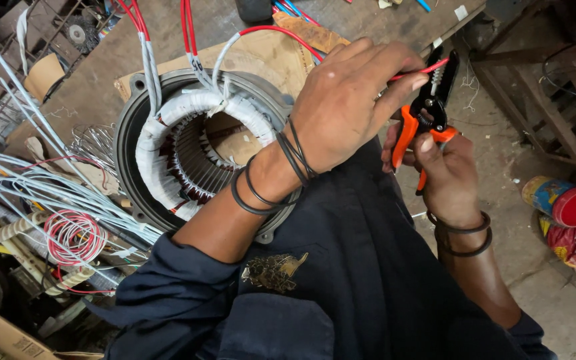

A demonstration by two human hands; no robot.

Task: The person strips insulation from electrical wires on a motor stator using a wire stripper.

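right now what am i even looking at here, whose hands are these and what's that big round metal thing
This is one picture from a camera worn on a person's head, looking down at their own two bare hands. The left hand pinches a red wire. The right hand grips orange-handled wire strippers, whose head sits on that wire. The round thing is an electric motor stator: a metal housing with a white-wrapped coil ring inside, lying on a wooden workbench. Loose white and red wires lie to its left.
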